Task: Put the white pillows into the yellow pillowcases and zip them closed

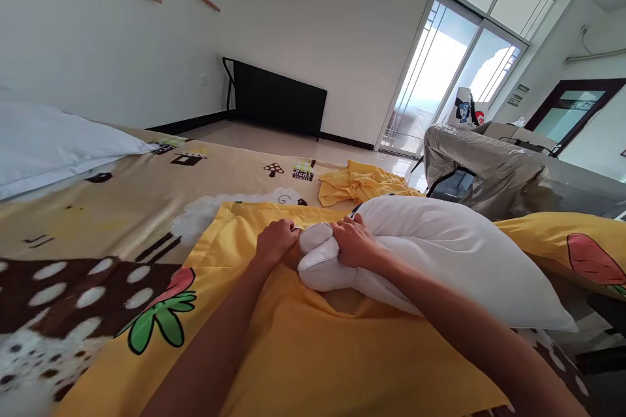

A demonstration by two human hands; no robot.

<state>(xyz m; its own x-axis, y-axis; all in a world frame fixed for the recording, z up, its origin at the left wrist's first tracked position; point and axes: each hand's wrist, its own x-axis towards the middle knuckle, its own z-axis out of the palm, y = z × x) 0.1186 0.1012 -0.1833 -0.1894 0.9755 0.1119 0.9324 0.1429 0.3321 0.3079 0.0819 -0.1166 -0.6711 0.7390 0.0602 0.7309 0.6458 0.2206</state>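
Note:
A white pillow lies on its side in front of me, one end bunched into folds. My right hand is closed around that bunched end. Spread flat beneath it is a yellow pillowcase with a carrot print at its left, and the pillow's folded end sits at its opening. My left hand is closed on the pillowcase's edge, just left of the pillow end; its fingertips are partly hidden.
A patterned blanket covers the bed. Another white pillow rests at far left. Crumpled yellow cloth lies beyond my hands, and a yellow carrot-print pillow at right. Behind are plastic-covered furniture and a black folded panel.

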